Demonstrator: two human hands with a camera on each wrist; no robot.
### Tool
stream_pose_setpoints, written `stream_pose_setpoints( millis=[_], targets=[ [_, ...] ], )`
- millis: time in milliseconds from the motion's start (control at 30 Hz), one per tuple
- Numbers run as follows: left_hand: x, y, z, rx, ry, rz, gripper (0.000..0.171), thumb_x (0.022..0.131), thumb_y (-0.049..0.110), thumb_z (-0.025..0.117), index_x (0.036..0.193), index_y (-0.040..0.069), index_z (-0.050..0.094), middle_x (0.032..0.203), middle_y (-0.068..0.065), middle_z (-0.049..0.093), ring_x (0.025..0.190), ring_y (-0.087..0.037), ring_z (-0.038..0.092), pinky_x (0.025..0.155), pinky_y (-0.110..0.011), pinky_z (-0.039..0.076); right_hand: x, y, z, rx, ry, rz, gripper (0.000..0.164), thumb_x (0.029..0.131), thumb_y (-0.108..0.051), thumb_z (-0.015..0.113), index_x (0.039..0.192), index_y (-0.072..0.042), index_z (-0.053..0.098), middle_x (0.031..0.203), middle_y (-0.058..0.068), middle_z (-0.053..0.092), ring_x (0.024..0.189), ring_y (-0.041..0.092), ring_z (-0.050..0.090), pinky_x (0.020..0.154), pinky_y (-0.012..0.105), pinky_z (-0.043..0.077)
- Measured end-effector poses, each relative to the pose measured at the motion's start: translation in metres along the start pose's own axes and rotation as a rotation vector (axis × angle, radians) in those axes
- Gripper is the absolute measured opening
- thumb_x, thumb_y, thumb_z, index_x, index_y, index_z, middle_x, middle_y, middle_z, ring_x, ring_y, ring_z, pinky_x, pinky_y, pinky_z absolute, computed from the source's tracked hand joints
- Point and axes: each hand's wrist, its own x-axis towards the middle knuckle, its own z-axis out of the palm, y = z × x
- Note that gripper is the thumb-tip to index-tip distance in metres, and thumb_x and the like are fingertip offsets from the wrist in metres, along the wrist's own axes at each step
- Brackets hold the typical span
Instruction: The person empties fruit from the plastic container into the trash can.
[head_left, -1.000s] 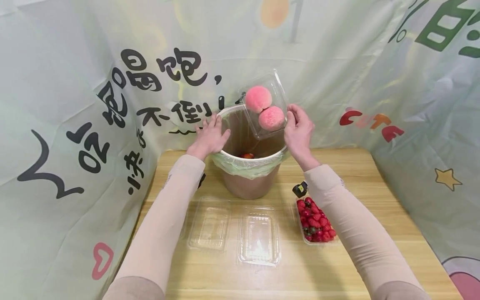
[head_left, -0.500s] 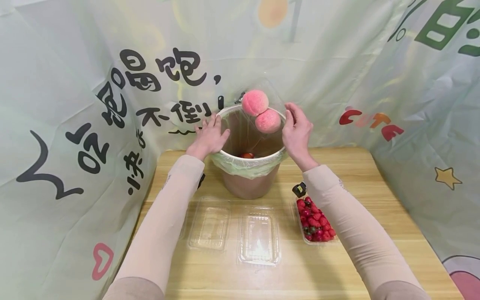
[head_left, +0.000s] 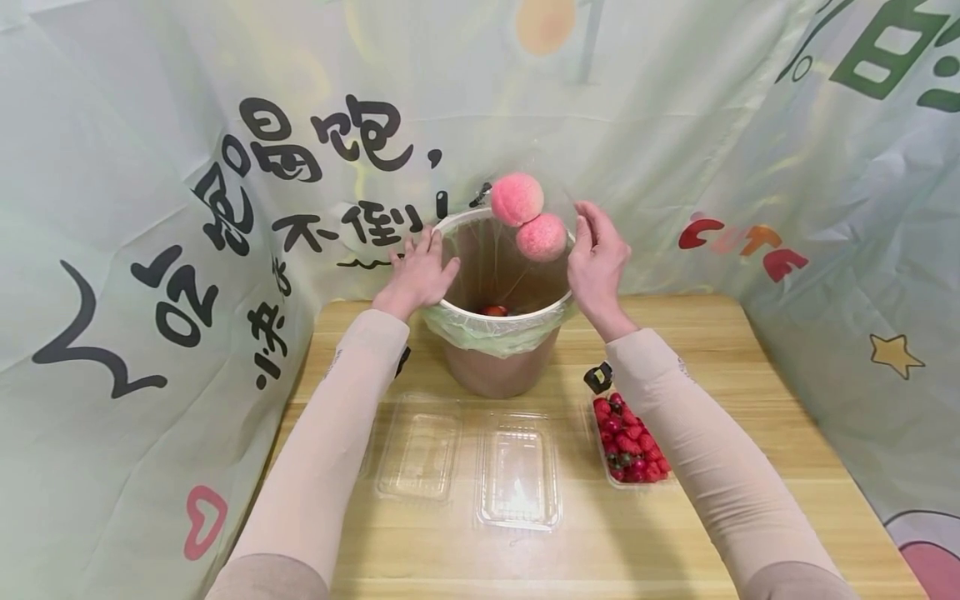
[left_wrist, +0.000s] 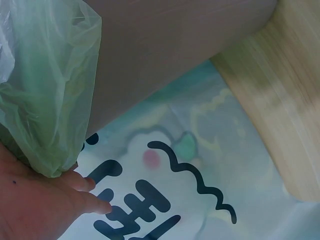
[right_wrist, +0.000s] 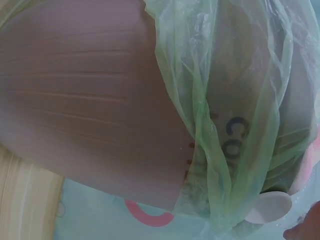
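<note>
In the head view my right hand point(head_left: 600, 254) grips the right edge of a clear plastic box point(head_left: 558, 198), blurred and tilted over a trash bin point(head_left: 501, 375). Two pink peaches point(head_left: 517, 198) are at the box, touching one another above the bin's opening. My left hand point(head_left: 420, 273) rests on the bin's left rim with its fingers spread. A pale green bag point(head_left: 501, 340) lines the bin and folds over its rim. Down inside lies a reddish round thing point(head_left: 494, 311). The right wrist view shows the bin's side point(right_wrist: 90, 100), with only a bit of hand at the edge.
Two clear plastic containers point(head_left: 519, 475) lie on the wooden table point(head_left: 585, 550) in front of the bin. Beside my right forearm stands a clear box of red berries point(head_left: 632, 446). Printed cloth point(head_left: 660, 150) walls in the back and both sides.
The box with the peaches dipped down and left, then rose back up a little, and its outline is now blurred. My left hand has stayed on the rim.
</note>
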Motion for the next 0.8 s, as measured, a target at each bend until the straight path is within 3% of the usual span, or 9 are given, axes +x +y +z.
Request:
stream_pose_setpoints(
  millis=[400,633,800],
  targets=[
    [-0.001,0.001,-0.001,-0.015,0.021,0.006,0.079,0.110,0.051,0.030,0.169,0.004,0.007,0.178,-0.017,0.000,0.162,-0.051,0.004,0.128,-0.071,0.003,0.003,-0.004,-0.002,-0.008,-0.004,-0.112,0.026,0.104,0.002,0.059,0.126,0.002,0.073,0.131,0.017,0.074,0.124,0.029,0.071,0.108,0.026,0.054],
    [-0.003,0.001,-0.001,-0.027,0.015,0.005,0.079,0.110,0.051,0.030,0.169,0.004,0.006,0.178,-0.017,-0.002,0.161,-0.052,0.003,0.128,-0.072,0.002,0.016,-0.015,-0.008,-0.003,0.061,-0.092,0.026,0.106,-0.006,0.059,0.127,-0.002,0.074,0.126,0.014,0.076,0.107,0.026,0.073,0.090,0.013,0.050],
    [-0.003,0.001,0.000,-0.028,0.006,0.005,0.079,0.110,0.051,0.029,0.169,0.003,0.006,0.178,-0.018,-0.003,0.161,-0.052,0.002,0.128,-0.072,0.001,0.017,-0.015,-0.011,-0.005,0.053,-0.044,0.026,0.106,-0.006,0.060,0.127,-0.004,0.075,0.125,0.012,0.077,0.103,0.018,0.071,0.089,0.012,0.050]
  ],
)
